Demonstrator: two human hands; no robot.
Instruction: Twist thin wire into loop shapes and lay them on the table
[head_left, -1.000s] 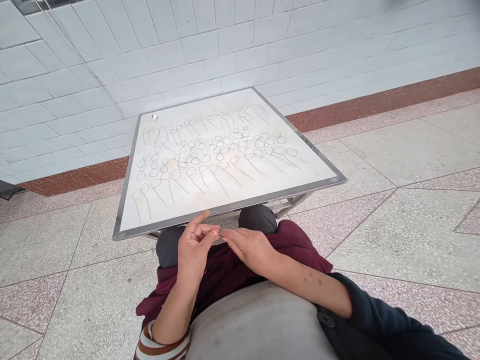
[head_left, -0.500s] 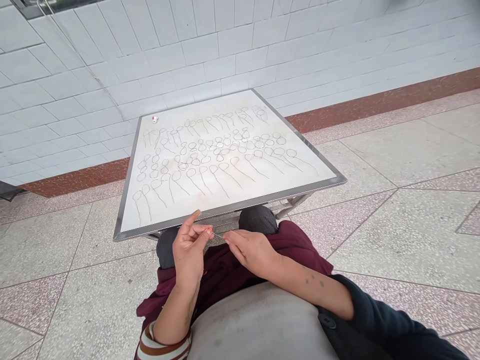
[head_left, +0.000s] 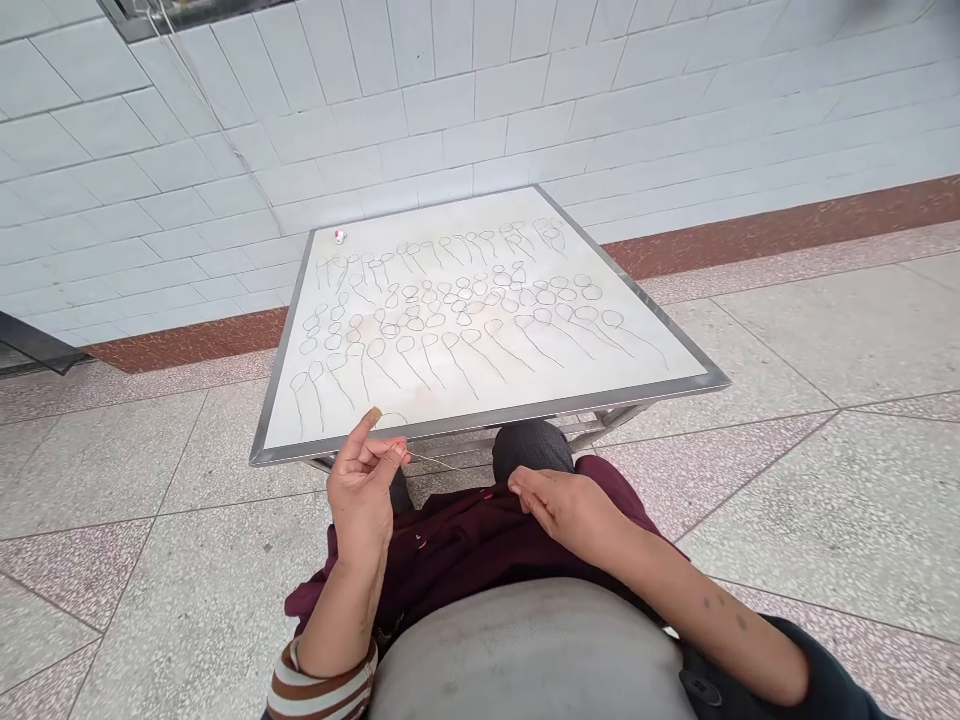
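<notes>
Between my two hands, just beyond the near table edge, stretches a thin light wire point(head_left: 439, 462). My left hand point(head_left: 367, 470) pinches one end between thumb and fingers, its index finger raised; a faint loop shows above it. My right hand point(head_left: 551, 500) is closed near the other end, fingertips pressed together on it. Rows of thin dark wire pieces, each a small loop with a tail, lie on the white table point(head_left: 420, 400). Several more loops sit bunched in the table's middle.
A small red and white object point(head_left: 340, 237) lies at the table's far left corner. The table has a grey metal rim and stands against a white tiled wall point(head_left: 450, 110). My knee point(head_left: 529, 448) is under the near edge.
My hands have moved apart, the right one to the right, and a longer stretch of wire now shows between them. The view has shifted, so the table appears further right.
</notes>
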